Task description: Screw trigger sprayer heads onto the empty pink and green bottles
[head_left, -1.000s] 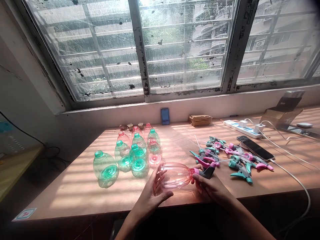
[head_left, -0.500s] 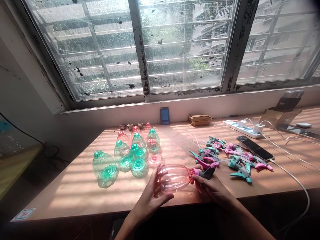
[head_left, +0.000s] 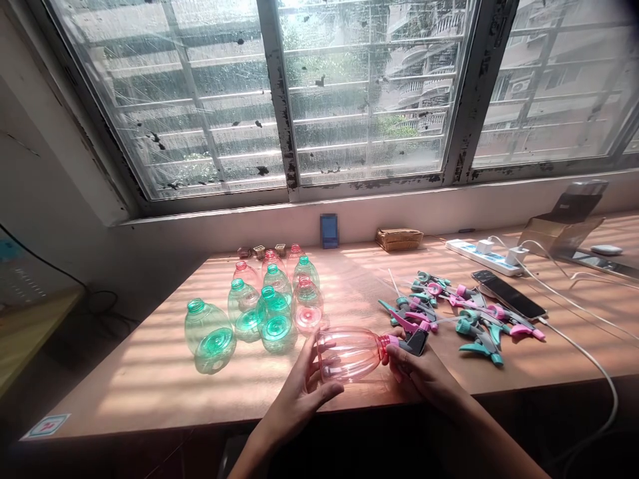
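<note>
Five rounded, translucent green plastic bottles appear with five rounded, translucent pink plastic bottles and one black, rectangular smartphone.

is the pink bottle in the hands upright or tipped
Tipped: the pink bottle lies sideways, its base by the left hand and its neck pointing toward the right hand.

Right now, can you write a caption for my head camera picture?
Two hands hold a pink bottle sideways beside green bottles.

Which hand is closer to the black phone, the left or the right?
The right hand. It holds the spray head on the pink bottle, left of the phone. The left hand is farther left, at the bottle's base.
</note>
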A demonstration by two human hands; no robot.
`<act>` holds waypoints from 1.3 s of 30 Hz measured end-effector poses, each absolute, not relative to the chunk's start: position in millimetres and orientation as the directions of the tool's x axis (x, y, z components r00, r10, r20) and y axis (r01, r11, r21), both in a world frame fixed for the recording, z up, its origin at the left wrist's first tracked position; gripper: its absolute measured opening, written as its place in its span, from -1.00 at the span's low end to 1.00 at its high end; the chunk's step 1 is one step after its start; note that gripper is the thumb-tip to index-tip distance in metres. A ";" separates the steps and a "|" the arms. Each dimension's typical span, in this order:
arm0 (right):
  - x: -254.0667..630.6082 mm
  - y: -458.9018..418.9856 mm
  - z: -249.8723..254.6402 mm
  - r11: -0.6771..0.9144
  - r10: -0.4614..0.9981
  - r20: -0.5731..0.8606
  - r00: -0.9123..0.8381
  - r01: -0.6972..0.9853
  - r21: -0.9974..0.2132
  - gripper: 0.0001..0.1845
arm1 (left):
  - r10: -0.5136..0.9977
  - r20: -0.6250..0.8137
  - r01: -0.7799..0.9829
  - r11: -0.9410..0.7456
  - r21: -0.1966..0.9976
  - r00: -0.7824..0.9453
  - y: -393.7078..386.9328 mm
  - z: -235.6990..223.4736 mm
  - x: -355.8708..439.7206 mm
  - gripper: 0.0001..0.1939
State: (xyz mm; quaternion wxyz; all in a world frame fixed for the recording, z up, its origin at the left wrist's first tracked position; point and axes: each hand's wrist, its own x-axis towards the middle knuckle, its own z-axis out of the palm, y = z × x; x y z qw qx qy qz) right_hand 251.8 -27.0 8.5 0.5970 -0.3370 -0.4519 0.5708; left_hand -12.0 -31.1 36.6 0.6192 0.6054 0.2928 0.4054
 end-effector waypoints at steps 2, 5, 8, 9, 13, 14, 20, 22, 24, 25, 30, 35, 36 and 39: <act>251.9 -26.1 8.0 0.133 0.985 0.165 -0.053 -0.382 -0.914 -0.68 | 0.854 0.124 -0.137 -0.062 0.989 0.506 -29.6 34.8 -11.9 0.02; 252.4 -25.8 8.8 0.126 0.983 0.166 -0.074 -0.379 -0.917 -0.67 | 0.848 0.146 -0.115 -0.101 0.988 0.509 -28.1 32.6 -11.5 0.00; 252.0 -26.5 10.6 0.112 0.984 0.156 -0.088 -0.377 -0.920 -0.66 | 0.841 0.167 -0.118 -0.123 0.985 0.515 -28.0 31.8 -12.3 0.03; 251.6 -27.0 11.3 0.109 0.985 0.150 -0.080 -0.380 -0.918 -0.65 | 0.841 0.161 -0.120 -0.115 0.986 0.517 -28.1 31.9 -12.8 0.06; 249.4 -29.2 14.3 0.085 0.993 0.112 -0.048 -0.379 -0.921 -0.63 | 0.853 0.097 -0.132 -0.033 0.991 0.513 -27.5 32.2 -14.3 0.08; 249.0 -29.7 15.1 0.077 0.994 0.102 -0.047 -0.375 -0.924 -0.61 | 0.856 0.087 -0.139 -0.018 0.990 0.510 -26.9 32.3 -14.2 0.07; 247.3 -32.0 19.2 0.072 0.996 0.088 -0.025 -0.365 -0.928 -0.58 | 0.855 0.139 -0.102 -0.102 0.990 0.499 -24.5 34.3 -11.8 0.07; 247.2 -32.4 19.5 0.075 0.996 0.090 -0.025 -0.364 -0.928 -0.57 | 0.855 0.146 -0.093 -0.115 0.989 0.497 -25.1 35.9 -11.7 0.07; 247.6 -32.6 19.3 0.070 0.995 0.089 -0.035 -0.359 -0.931 -0.55 | 0.855 0.144 -0.115 -0.100 0.988 0.498 -26.1 37.7 -12.3 0.10; 248.0 -32.7 19.1 0.066 0.995 0.086 -0.044 -0.351 -0.934 -0.55 | 0.856 0.139 -0.128 -0.086 0.988 0.497 -26.5 38.5 -12.8 0.10; 249.0 -33.0 18.7 0.063 0.993 0.092 -0.073 -0.330 -0.942 -0.52 | 0.863 0.102 -0.130 -0.042 0.991 0.495 -27.0 40.3 -13.9 0.04; 248.3 -31.7 18.1 0.072 0.994 0.095 -0.047 -0.360 -0.930 -0.55 | 0.852 0.189 -0.105 -0.157 0.982 0.488 -28.5 43.2 -8.7 0.05; 248.2 -31.5 17.6 0.073 0.995 0.095 -0.043 -0.360 -0.930 -0.56 | 0.849 0.200 -0.099 -0.174 0.980 0.489 -29.2 43.9 -7.9 0.04; 248.8 -31.6 16.2 0.069 0.994 0.093 -0.053 -0.348 -0.935 -0.55 | 0.847 0.186 -0.106 -0.153 0.982 0.497 -30.3 44.0 -8.2 0.11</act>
